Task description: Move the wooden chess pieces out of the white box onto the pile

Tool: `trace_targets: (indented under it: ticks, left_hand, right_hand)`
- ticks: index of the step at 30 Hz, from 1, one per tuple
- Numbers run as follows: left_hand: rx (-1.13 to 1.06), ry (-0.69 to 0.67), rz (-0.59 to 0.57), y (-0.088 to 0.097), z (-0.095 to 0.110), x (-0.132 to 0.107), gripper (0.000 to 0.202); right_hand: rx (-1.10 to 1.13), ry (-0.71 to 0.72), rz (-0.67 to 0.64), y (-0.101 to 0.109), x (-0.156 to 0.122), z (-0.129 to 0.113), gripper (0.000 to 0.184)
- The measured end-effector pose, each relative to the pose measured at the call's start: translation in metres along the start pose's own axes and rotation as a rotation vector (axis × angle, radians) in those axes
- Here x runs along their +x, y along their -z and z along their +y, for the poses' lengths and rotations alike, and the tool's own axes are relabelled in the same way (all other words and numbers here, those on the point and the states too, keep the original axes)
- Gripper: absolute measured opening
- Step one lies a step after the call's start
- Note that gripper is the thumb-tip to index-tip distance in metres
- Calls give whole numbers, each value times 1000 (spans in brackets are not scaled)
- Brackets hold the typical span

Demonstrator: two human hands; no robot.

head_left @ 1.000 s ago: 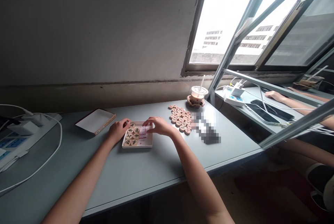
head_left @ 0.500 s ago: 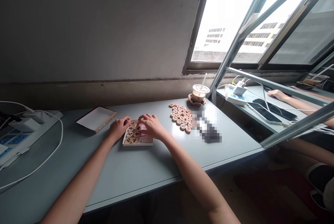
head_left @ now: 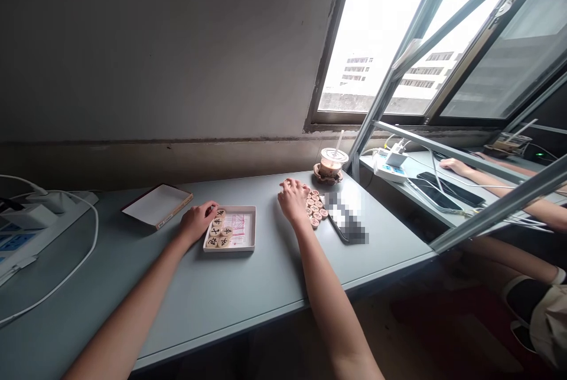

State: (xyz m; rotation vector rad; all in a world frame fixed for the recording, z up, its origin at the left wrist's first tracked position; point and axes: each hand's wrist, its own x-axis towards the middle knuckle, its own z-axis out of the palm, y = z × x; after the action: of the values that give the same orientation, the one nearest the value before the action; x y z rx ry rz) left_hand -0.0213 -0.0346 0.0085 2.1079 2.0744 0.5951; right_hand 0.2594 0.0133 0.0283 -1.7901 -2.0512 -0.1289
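A shallow white box lies on the table, with several Chinese chess pieces with dark characters along its left side and a red-lined sheet on its floor. My left hand is at the box's upper left corner, fingers curled at the rim. Further right, my right hand reaches over the left part of a packed group of red-marked Chinese chess pieces. Its fingers bend down around a piece there; the fingertips are partly hidden.
The box lid lies at the left. A lidded drink cup stands behind the pieces, near a partly blurred phone. Power strips and cables are at both sides. Beyond the metal frame rests another person's arm.
My right hand has moved from the box to the red-marked pieces at the right. One dark-marked piece that showed by its fingers is gone from the box. My left hand stays at the box.
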Motion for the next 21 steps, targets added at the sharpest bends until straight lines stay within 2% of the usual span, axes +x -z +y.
trace_targets:
  ticks: [3,5,8,10,11,12,14,16,18,21]
  left_hand:
    - [-5,-5,1,0,0,-1,35]
    - [-17,-13,-1,1,1,-1,35]
    - [-6,-11,-6,1,1,-1,36]
    - [0,-7,-12,1,1,-1,36]
    - [1,-5,-15,0,1,0,36]
    - [1,-4,-16,0,1,0,35]
    - [0,-5,-10,-1,1,0,35]
    - [-6,-7,-1,-2,1,0,35]
    - [-12,-11,-2,-3,1,0,35]
    - [-27,-21,-15,-4,0,1,37]
  right_hand:
    - [-20,84,-76,-1,-3,-6,34]
    - [-43,54,-119,1,-2,-8,34]
    - [0,-5,-4,11,-1,-14,37]
    - [118,51,81,20,-4,-26,35]
    - [204,125,67,24,-8,-34,33]
    - [299,233,-1,26,-12,-44,29]
    - [459,510,-254,26,-24,-63,21]
    - [502,699,-455,21,-36,-79,30]
    - [496,750,-474,15,-44,-89,35]
    - [522,759,-461,10,-48,-92,29]
